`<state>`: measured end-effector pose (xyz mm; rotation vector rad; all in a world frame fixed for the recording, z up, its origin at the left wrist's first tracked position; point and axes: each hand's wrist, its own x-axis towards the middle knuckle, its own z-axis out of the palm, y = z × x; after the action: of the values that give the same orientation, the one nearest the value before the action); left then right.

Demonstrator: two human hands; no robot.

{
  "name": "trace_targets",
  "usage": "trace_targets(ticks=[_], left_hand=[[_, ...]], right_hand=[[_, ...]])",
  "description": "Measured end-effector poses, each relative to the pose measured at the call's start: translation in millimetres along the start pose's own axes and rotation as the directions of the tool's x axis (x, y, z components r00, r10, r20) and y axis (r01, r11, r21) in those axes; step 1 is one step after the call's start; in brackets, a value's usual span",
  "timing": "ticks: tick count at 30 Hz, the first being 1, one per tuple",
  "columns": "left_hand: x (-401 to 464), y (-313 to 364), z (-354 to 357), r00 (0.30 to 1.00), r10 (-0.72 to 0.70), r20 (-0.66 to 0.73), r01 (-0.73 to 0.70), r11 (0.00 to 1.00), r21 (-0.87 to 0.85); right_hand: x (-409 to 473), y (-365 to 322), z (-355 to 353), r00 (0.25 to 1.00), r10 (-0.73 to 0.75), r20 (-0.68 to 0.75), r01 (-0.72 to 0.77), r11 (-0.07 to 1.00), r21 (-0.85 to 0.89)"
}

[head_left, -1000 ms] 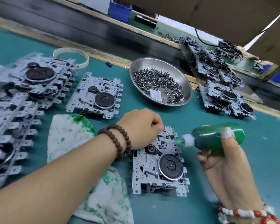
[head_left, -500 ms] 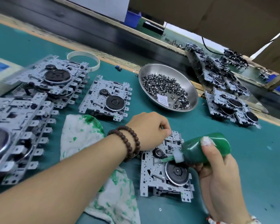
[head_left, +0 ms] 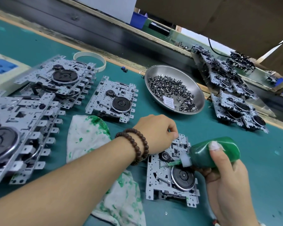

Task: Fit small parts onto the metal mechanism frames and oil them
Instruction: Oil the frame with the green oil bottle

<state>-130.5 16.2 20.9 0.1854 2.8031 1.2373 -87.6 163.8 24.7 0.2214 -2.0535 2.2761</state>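
Teal matting covers the bench (head_left: 260, 160), which runs to a wooden edge strip and a dark rail across the upper part of the frame; beyond that, brown cardboard panels hang at upper right and a blue bin (head_left: 139, 19) sits at top centre.

At lower centre lies the frame (head_left: 170, 173) being worked on, a flat metal plate with a black flywheel on its near half. The left hand (head_left: 155, 132), a dark bead bracelet on its wrist, rests on the frame's far left corner with fingers curled shut; what they pinch, if anything, cannot be told. The right hand (head_left: 225, 176) is wrapped around a green bottle (head_left: 214, 154), thumb on top, with the white nozzle tilted down and its green tip touching the frame just above the flywheel.

A green-stained rag (head_left: 88, 136) lies under the left forearm, just left of the frame. Above it sits a spare frame (head_left: 112, 99), and stacks of frames (head_left: 31, 111) fill the left side, blurred at the edge. A steel bowl (head_left: 198, 88) of small dark parts (head_left: 170, 88), with a paper slip among them, stands at centre right. More frames (head_left: 235, 98) are piled at right, well apart from the hands. A white ring (head_left: 103, 61) lies at upper left
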Motion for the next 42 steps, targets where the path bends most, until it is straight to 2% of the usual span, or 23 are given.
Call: trace_targets(ticks=[22,28,34,37,42], left_hand=[[1,-2,1,1.0,0.0,-0.018,0.0,1.0,-0.003],[2,-4,2,1.0,0.011,-0.024,-0.011,1.0,0.012],[2,-4,2,0.999,0.037,-0.002,-0.037,0.998,0.044],[2,-6,0,0.997,0.064,0.051,-0.068,0.994,0.083],[2,-8,1,0.995,0.07,0.075,-0.076,0.993,0.091]], right_hand=[[1,4,-7,0.998,0.035,-0.051,-0.04,0.993,-0.109],[2,8,-11,0.996,0.061,-0.063,-0.065,0.995,-0.074],[1,3,-13,0.986,0.119,-0.113,-0.101,0.983,0.153],[4,1,-23,0.959,0.216,-0.181,-0.165,0.95,0.264],[9,-1,-22,0.903,0.399,-0.159,-0.302,0.853,0.425]])
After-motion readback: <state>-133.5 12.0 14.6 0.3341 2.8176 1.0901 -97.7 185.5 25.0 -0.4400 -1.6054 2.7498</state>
